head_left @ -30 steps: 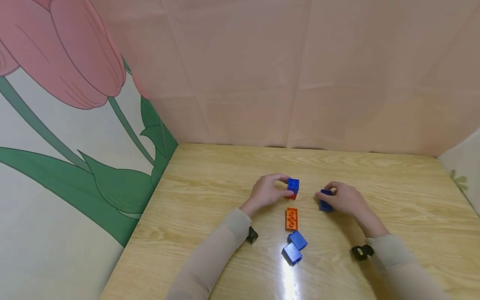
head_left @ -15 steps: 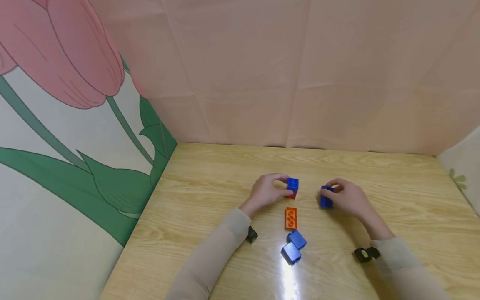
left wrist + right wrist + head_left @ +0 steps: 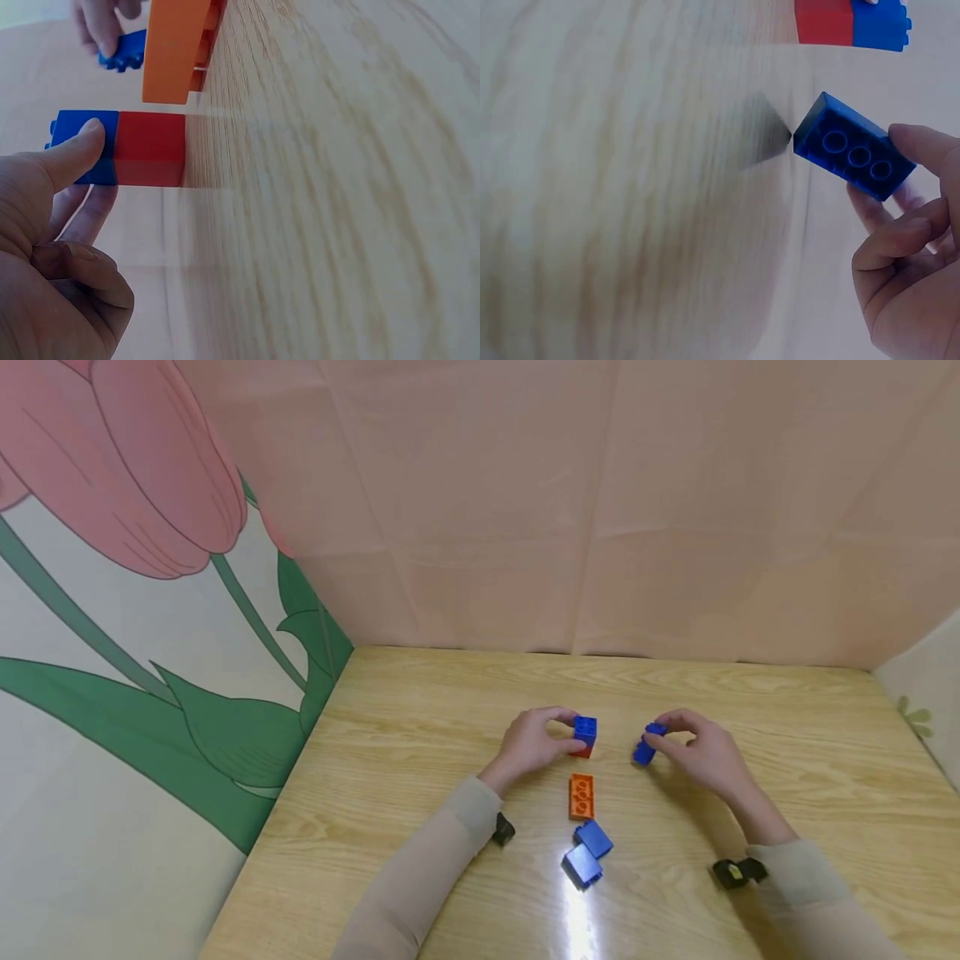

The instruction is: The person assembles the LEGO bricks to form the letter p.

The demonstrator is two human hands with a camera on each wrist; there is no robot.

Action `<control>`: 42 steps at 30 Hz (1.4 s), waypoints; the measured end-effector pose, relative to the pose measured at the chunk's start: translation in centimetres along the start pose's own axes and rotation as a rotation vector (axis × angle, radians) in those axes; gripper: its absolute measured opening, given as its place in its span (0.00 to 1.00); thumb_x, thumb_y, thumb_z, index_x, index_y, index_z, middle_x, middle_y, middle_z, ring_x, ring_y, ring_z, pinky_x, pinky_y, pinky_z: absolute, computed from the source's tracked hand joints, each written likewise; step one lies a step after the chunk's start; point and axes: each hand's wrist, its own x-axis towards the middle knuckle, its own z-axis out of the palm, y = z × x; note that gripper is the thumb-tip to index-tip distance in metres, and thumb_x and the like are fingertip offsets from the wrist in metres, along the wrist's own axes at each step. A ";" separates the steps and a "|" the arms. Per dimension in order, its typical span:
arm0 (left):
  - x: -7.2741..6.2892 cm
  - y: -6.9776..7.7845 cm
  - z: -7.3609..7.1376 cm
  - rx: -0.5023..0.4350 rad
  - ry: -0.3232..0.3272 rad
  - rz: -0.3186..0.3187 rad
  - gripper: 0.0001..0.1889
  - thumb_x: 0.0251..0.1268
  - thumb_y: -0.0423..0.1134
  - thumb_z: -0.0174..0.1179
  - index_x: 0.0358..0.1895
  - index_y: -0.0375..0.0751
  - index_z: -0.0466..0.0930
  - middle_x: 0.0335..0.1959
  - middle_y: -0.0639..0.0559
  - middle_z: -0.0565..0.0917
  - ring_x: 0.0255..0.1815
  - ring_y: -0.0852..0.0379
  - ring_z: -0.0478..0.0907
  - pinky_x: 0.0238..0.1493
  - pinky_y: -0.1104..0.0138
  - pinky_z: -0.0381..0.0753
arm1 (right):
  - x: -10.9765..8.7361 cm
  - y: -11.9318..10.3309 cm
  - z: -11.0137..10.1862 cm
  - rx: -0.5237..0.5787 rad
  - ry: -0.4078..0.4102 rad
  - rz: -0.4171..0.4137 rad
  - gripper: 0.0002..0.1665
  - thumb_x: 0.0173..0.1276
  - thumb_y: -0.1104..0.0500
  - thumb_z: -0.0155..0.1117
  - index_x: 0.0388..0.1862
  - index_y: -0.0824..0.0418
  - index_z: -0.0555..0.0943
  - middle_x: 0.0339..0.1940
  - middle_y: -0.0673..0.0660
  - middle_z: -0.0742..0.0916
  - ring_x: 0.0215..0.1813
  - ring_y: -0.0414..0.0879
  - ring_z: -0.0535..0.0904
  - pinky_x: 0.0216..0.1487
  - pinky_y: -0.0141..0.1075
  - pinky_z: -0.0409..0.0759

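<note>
My left hand (image 3: 529, 742) pinches a blue brick (image 3: 82, 142) between thumb and fingers. That brick sits on top of a red brick (image 3: 152, 148), and the pair stands upright on the table. To the right, my right hand (image 3: 702, 753) pinches a longer blue brick (image 3: 855, 148) at one end. The long brick is tilted, its lower corner right at the tabletop, and its hollow underside with three rings faces the right wrist camera. In the head view its studs (image 3: 642, 753) show, a short gap from the stacked pair.
An orange brick (image 3: 581, 797) lies hollow side visible, just in front of the stack. Nearer still, two blue bricks, one farther (image 3: 594, 839) and one closer (image 3: 582, 866), lie against each other on the wooden table (image 3: 420, 727). A pink cloth wall (image 3: 480, 527) rises behind.
My right hand has lifted and turned the long blue brick, from lying on the table to tilted with studs toward the head camera. The left hand stays on the stack.
</note>
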 end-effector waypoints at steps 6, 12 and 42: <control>0.0 -0.1 0.0 -0.004 -0.002 0.006 0.22 0.62 0.54 0.75 0.59 0.60 0.86 0.50 0.70 0.85 0.65 0.54 0.78 0.67 0.55 0.74 | -0.4 -0.1 0.0 0.031 -0.019 -0.063 0.27 0.72 0.41 0.70 0.57 0.58 0.82 0.57 0.62 0.85 0.63 0.64 0.77 0.58 0.63 0.77; 0.1 -0.1 0.1 -0.003 0.001 0.011 0.22 0.62 0.54 0.75 0.59 0.60 0.86 0.51 0.68 0.86 0.65 0.55 0.78 0.67 0.55 0.74 | -0.5 -0.2 0.0 0.012 -0.066 -0.118 0.28 0.72 0.44 0.71 0.62 0.59 0.80 0.60 0.64 0.84 0.66 0.66 0.76 0.58 0.67 0.76; 0.0 0.0 -0.1 -0.010 -0.002 0.030 0.23 0.61 0.54 0.76 0.59 0.58 0.86 0.52 0.63 0.88 0.64 0.57 0.78 0.67 0.56 0.75 | -0.2 -1.6 -0.6 -0.212 -0.166 -0.165 0.38 0.66 0.44 0.77 0.67 0.65 0.79 0.64 0.70 0.82 0.66 0.71 0.75 0.62 0.69 0.72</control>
